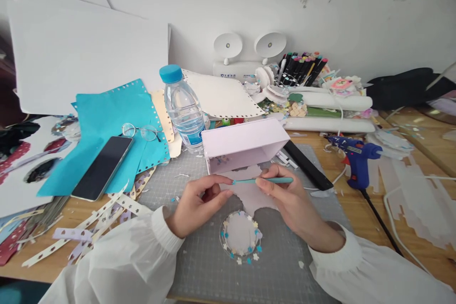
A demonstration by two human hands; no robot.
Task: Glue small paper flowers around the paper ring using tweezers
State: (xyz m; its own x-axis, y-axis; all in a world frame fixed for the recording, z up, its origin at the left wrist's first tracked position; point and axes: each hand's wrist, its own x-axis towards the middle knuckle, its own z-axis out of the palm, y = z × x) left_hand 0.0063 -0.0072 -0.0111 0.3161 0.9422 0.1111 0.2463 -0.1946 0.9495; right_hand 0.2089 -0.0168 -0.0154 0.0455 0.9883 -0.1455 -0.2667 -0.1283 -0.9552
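Observation:
My right hand (pixel 289 202) grips a slim teal pen-like tool (pixel 283 180) that points left. The tool's tip meets the index fingertip of my left hand (pixel 197 199), where a tiny blue piece shows. On that left hand, thumb and index finger are apart and the other fingers are curled. Below both hands lies a round white disc (pixel 240 232) ringed by a thin wire with small blue, white and cream flowers. A torn-edged sheet of pale paper (pixel 252 199) lies under the tool. Just behind is an open pale lilac box (pixel 245 137) on its side.
A grey cutting mat (pixel 199 266) covers the middle of the table. A water bottle (pixel 183 109), phone (pixel 103 166) and glasses (pixel 142 131) are on the left, with paper strips (pixel 103 221). To the right are a blue glue gun (pixel 356 156) and a black bar (pixel 308 165).

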